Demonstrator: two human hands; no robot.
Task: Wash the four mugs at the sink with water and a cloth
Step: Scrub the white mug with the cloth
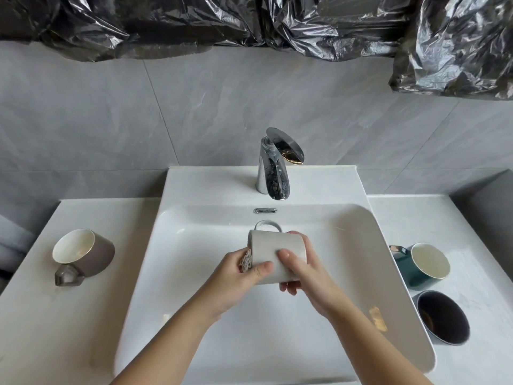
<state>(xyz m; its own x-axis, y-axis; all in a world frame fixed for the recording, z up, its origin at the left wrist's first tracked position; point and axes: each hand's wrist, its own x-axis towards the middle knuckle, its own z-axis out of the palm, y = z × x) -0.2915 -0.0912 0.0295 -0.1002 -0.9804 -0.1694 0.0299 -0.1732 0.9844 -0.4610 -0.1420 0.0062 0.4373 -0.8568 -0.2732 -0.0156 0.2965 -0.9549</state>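
Fingers (pixel 288 259) of our right hand (pixel 305 276) wrap the white mug (pixel 277 245) held sideways over the sink (pixel 361 240), our left hand (pixel 238 276) pinching the cloth (pixel 246 262) at its rim, 3 mugs on the desk (pixel 83 315).

Crumpled black plastic sheeting (pixel 249 20) drapes across the top of the wall, sagging lowest at the right. Beneath it, grey marbled wall tiles (pixel 111 120) run down to the white tabletop (pixel 55 315). A small chrome overflow slot (pixel 265 210) gleams on the basin's far wall.
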